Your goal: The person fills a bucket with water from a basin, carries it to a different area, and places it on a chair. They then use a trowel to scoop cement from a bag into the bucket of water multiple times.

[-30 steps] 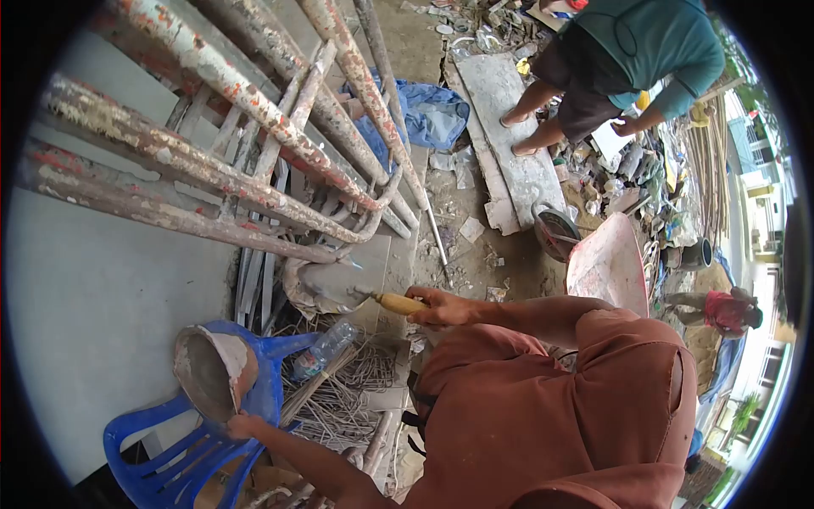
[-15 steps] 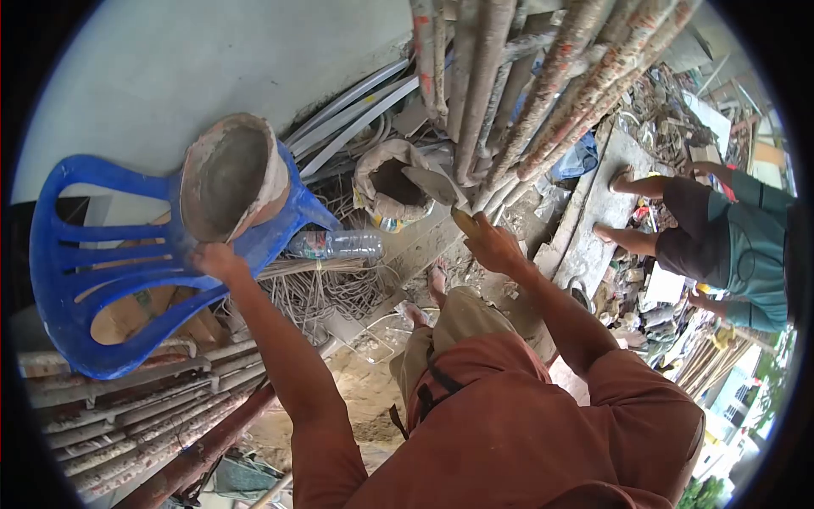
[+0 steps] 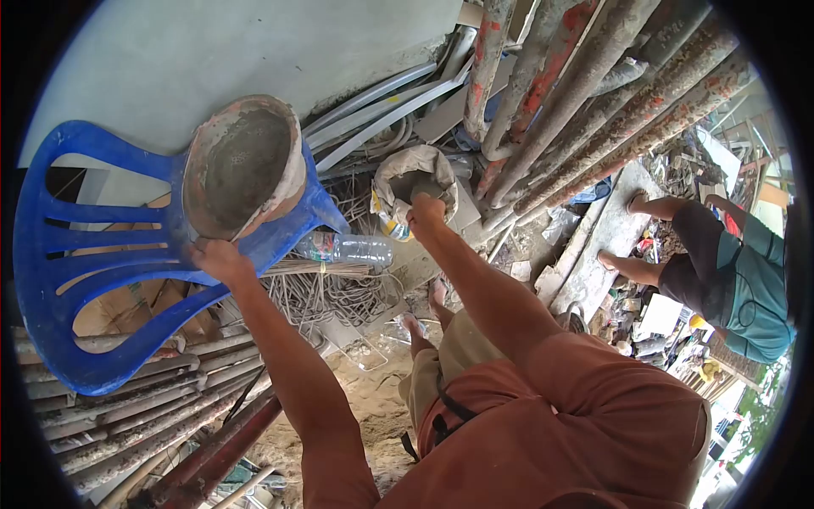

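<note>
A bucket of wet grey mortar [image 3: 246, 161] sits tilted on the blue plastic chair [image 3: 140, 263]. My left hand [image 3: 222, 259] is closed on the bucket's near rim. My right hand [image 3: 426, 212] is at the mouth of an open sack [image 3: 387, 188], its fingers wrapped round the handle of a trowel. The hand and the sack hide most of this tool; greyish material shows inside the opening. A clear plastic bottle [image 3: 360, 250] lies between the chair and the sack.
Paint-spattered metal pipes [image 3: 585, 110] lean beside the sack, and more pipes [image 3: 170, 416] lie at lower left. A tangle of thin rods [image 3: 326, 297] is on the ground. Another person [image 3: 716, 263] stands at the right among rubble. White strips [image 3: 381, 123] lie along the wall.
My right hand has moved left and up to the sack, taking the trowel into its mouth. The left hand stays on the bucket rim. The view has shifted slightly.
</note>
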### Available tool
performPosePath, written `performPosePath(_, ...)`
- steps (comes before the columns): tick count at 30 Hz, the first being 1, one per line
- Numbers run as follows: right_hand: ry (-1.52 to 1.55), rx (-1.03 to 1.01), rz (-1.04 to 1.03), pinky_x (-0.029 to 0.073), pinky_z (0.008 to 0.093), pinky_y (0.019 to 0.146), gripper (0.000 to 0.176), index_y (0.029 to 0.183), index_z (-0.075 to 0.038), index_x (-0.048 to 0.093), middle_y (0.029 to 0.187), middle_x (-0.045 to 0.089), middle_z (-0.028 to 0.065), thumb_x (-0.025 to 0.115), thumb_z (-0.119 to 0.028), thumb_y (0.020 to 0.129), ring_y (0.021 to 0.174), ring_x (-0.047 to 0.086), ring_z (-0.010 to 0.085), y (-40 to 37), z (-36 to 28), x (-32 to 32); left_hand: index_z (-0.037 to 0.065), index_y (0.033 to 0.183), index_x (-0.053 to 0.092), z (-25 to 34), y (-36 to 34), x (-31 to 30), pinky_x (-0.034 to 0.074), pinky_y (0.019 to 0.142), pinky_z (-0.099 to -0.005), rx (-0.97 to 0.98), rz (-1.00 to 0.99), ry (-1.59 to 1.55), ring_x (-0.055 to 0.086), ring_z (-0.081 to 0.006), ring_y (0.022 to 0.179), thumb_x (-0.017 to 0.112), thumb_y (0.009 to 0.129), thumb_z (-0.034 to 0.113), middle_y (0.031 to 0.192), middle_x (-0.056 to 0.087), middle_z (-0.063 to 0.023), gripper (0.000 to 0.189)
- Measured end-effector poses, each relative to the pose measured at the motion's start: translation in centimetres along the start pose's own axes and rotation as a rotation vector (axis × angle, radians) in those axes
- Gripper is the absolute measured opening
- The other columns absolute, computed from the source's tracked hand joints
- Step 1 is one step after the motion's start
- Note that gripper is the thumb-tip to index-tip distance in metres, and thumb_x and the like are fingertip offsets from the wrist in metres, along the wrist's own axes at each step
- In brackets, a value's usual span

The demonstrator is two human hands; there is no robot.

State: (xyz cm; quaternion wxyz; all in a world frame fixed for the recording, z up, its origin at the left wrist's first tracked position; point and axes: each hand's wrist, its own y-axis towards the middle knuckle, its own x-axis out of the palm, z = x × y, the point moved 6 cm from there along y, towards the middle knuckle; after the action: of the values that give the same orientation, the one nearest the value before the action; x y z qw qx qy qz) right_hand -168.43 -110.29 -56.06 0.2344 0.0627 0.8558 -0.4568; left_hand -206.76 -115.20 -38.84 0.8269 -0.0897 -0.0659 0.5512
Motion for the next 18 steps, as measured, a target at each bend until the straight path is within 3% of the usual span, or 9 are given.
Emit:
performPosePath(4,-0.06,0.05,0.178,0.045,0.0441,0.086,0.033,0.112,-0.001,0.047,0.106,0.06,0.0229,0.05,-0.011,0.081,0.105,0.058,0.0362,-0.6,-1.2,0.9,0.009,0.144,0.023,-2.5,3.2,-0.9,0.044,0.094,-0.0437,0.121,-0.13,-0.018,0.05,-0.027,0.112,0.04,0.096,0.019,0.129,0.044,-0.0128,0.051)
performPosePath(6,-0.365,-0.125,0.105,0.044,0.0488,0.09,0.04,0.119,-0.002,0.041,0.112,0.06,0.0231,0.051,-0.01,0.081,0.115,0.056,0.0356,1.1,-0.4,1.3,0.005,0.143,0.023,-0.4,0.7,-0.4,0.045,0.091,-0.0432,0.016,0.003,0.019,0.052,-0.0293,0.11,0.042,0.095,0.024,0.128,0.044,-0.0183,0.055)
performPosePath(7,-0.365,-0.122,0.106,0.044,0.0488,0.09,0.04,0.119,-0.002,0.041,0.112,0.06,0.0231,0.051,-0.01,0.081,0.115,0.056,0.0356,1.2,0.6,-0.1,0.005,0.143,0.023,-0.5,0.6,-0.4,0.045,0.091,-0.0432,0.014,0.001,0.021,0.052,-0.0293,0.11,0.042,0.095,0.024,0.128,0.044,-0.0183,0.055)
performPosePath(9,-0.805,-0.406,0.019,0.048,0.0501,0.083,0.042,0.119,0.001,0.04,0.104,0.061,0.0243,0.054,-0.012,0.081,0.101,0.062,0.038,0.7,1.3,-1.6,-0.001,0.141,0.024,-0.3,0.7,-0.2,0.046,0.089,-0.0424,0.085,0.009,0.023,0.052,-0.0308,0.109,0.04,0.094,0.028,0.127,0.044,-0.0223,0.058)
performPosePath(10,-0.811,-0.405,0.017,0.048,0.0501,0.083,0.042,0.119,0.001,0.04,0.104,0.061,0.0243,0.054,-0.012,0.081,0.101,0.062,0.038,0.1,1.6,-2.7,-0.001,0.141,0.024,-0.4,0.7,0.0,0.046,0.089,-0.0424,0.08,0.013,0.023,0.052,-0.0308,0.109,0.04,0.094,0.028,0.127,0.044,-0.0223,0.058)
performPosePath(12,-1.099,-0.76,0.104,0.053,0.0445,0.068,0.049,0.118,0.008,0.042,0.092,0.064,0.0218,0.062,-0.013,0.078,0.084,0.067,0.0334,-2.5,0.2,-3.8,-0.004,0.139,0.026,-0.1,0.1,-0.3,0.045,0.088,-0.0419,0.079,0.02,0.018,0.052,-0.0316,0.109,0.038,0.094,0.028,0.125,0.045,-0.0242,0.056)
performPosePath(13,-1.104,-0.766,0.101,0.053,0.0445,0.068,0.049,0.118,0.008,0.042,0.092,0.064,0.0218,0.062,-0.013,0.078,0.084,0.067,0.0334,-1.6,-0.1,-3.6,-0.004,0.139,0.026,0.6,-0.4,-0.1,0.045,0.088,-0.0419,0.078,0.029,0.016,0.052,-0.0316,0.109,0.038,0.094,0.028,0.125,0.045,-0.0242,0.056)
performPosePath(15,-1.145,-0.946,0.189,0.053,0.0435,0.056,0.038,0.112,0.007,0.043,0.08,0.064,0.0197,0.054,-0.008,0.079,0.069,0.067,0.0343,0.8,-1.6,-2.6,-0.006,0.137,0.028,1.4,-1.1,0.5,0.045,0.088,-0.0421,0.046,0.034,0.05,0.052,-0.0315,0.108,0.038,0.094,0.028,0.126,0.045,-0.0237,0.055)
performPosePath(18,-1.244,-0.996,0.122,0.052,0.0442,0.053,0.037,0.113,0.007,0.045,0.076,0.063,0.0198,0.054,-0.008,0.08,0.069,0.066,0.034,4.0,-1.6,-1.1,-0.007,0.135,0.029,-0.2,1.2,-0.6,0.045,0.089,-0.0424,0.089,-0.039,0.067,0.052,-0.0314,0.108,0.039,0.094,0.027,0.125,0.045,-0.0238,0.054)
